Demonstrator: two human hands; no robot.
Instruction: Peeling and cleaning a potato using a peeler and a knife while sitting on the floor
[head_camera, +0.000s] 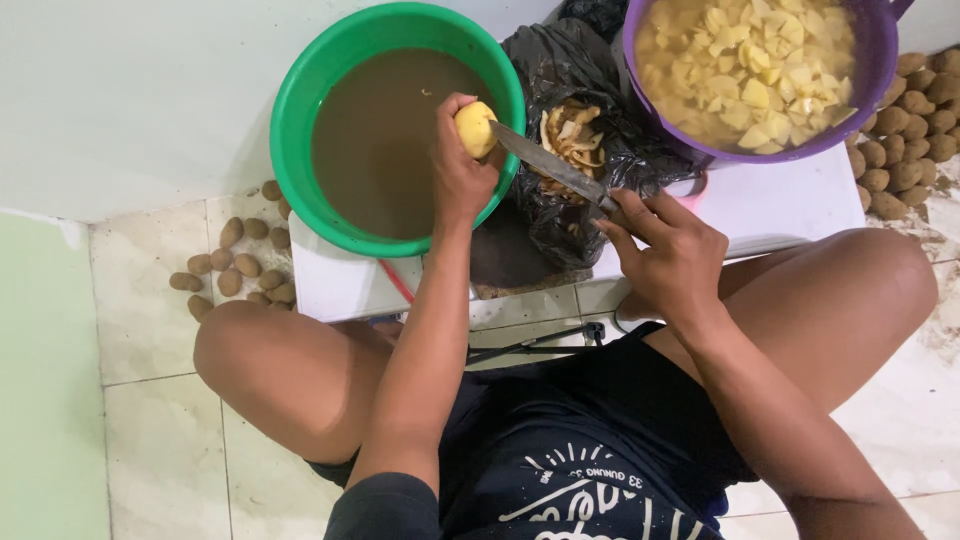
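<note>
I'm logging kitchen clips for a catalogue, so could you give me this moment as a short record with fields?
Setting: person seated on a tiled floor, legs apart
Left hand: holds a peeled yellow potato over the green basin of brown water
Right hand: grips a knife, blade tip at the potato
Between basins: black bag with peelings
Purple basin: cut potato pieces in water
Unpeeled potatoes: one pile at left, another pile at right
</note>
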